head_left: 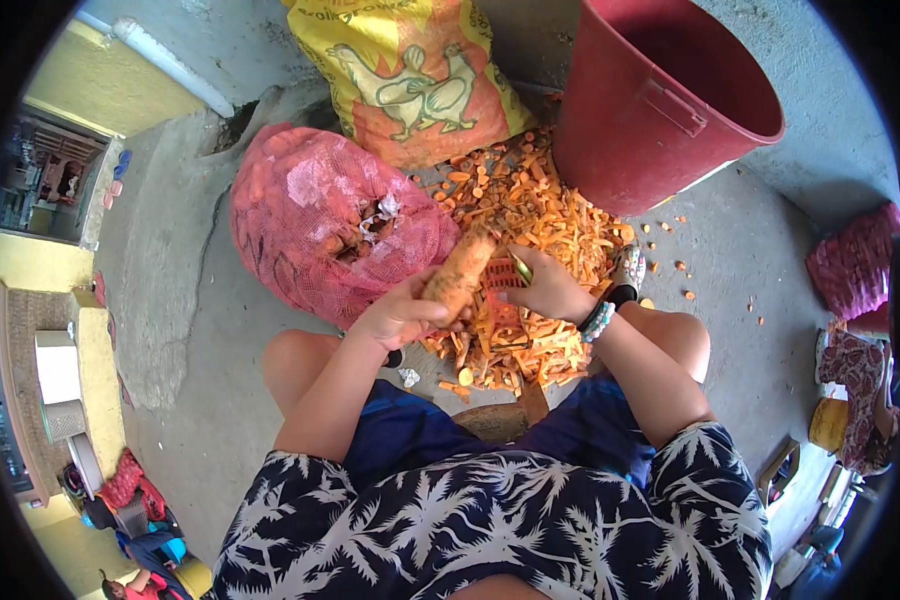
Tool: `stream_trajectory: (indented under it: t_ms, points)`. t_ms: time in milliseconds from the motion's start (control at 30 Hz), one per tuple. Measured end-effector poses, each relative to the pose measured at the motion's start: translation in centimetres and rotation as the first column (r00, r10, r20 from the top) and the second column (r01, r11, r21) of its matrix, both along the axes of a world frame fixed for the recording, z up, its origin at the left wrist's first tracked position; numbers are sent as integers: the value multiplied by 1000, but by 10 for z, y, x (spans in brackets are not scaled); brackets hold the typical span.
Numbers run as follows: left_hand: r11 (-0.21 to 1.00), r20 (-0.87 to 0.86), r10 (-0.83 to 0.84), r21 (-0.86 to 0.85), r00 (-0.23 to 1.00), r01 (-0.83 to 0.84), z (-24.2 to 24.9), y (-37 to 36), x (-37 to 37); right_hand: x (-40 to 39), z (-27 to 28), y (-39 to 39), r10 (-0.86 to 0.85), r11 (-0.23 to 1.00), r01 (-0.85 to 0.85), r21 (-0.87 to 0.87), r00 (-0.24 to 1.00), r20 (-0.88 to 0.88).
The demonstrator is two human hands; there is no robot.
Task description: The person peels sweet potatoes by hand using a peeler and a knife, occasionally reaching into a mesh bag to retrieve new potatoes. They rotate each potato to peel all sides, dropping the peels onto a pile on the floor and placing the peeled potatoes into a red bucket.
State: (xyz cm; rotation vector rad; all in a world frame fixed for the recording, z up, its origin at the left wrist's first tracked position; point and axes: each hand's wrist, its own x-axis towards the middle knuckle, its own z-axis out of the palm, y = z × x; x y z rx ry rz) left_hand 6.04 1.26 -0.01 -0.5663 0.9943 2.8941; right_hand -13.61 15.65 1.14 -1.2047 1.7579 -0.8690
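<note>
My left hand is closed around the lower end of a thick carrot, which tilts up and away to the right. In my right hand is a peeler with a green part, held close to the carrot's right side; its blade is hidden. Below and between my hands shows a red slotted plastic piece, partly covered. A broad heap of orange carrot peelings and cut ends spreads over the floor around it. A beaded bracelet circles my right wrist.
A red mesh sack, torn open with carrots inside, stands at my left. Behind the heap are a yellow printed sack and a tall red bin. Another purple-red sack leans at the far right. Other people sit at both lower edges.
</note>
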Motion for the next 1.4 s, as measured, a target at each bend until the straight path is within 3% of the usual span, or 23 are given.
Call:
stream_trajectory:
  t_ms: [33, 67, 100, 133, 167, 200, 233, 333, 433, 533, 667, 867, 1200, 1267, 1333, 1400]
  points:
    - [989, -32, -128, -75, 991, 125, -5, 1, -4, -2, -5, 0, 19, 1000, -19, -4, 1000, -23]
    - [962, 71, -127, -235, 989, 140, -12, 2, -9, -3, -9, 0, 14, 1000, -14, -1, 1000, -22]
    - [962, 70, -133, -230, 989, 146, -18, 3, -15, -4, -12, 0, -8, 1000, 7, -13, 997, -76]
    - [805, 161, -52, -578, 986, 137, -20, 4, -22, -5, -12, 0, -31, 999, 28, -25, 991, -131]
    - [526, 209, 58, -837, 976, 148, -21, 4, -28, -9, -10, -1, -36, 999, 34, -18, 991, -132]
    - [240, 151, 143, -964, 978, 114, -20, 0, -31, -13, -6, -3, -41, 998, 35, -60, 994, -101]
    - [242, 150, 141, -964, 979, 113, -14, -3, -37, -17, -4, -7, -43, 994, 36, -105, 997, -68]
    - [5, 0, 167, -1000, 986, 0, -6, -12, -47, -23, -5, -13, -77, 993, 69, -97, 993, -84]
    - [-68, -31, 167, -997, 985, -19, -10, -18, -51, -27, -2, -17, -84, 988, 75, -134, 994, -64]
    - [-4, -35, 206, -999, 978, -35, -13, -23, -52, -30, -3, -21, -71, 992, 65, -110, 996, -54]
    - [-3, -46, 192, -999, 980, -46, -11, -28, -51, -31, -4, -23, -68, 991, 58, -122, 995, -78]
    - [-83, -64, 184, -995, 981, -50, -5, -30, -50, -28, -4, -26, -76, 995, 67, -72, 989, -131]
    - [-31, -18, 42, -999, 999, -16, 9, -31, -46, -36, -10, -28, 73, 988, -90, -128, 989, -128]
    - [-6, -22, 28, -1000, 999, -21, 9, -28, -46, -33, -12, -27, 23, 989, -43, -141, 989, -146]
    - [-267, -58, 152, -963, 987, -16, 4, -27, -47, -32, -12, -28, -30, 988, 4, -157, 986, -164]
    - [-282, -48, 147, -959, 988, -4, 7, -28, -45, -31, -12, -29, 42, 979, -5, 205, 984, -176]
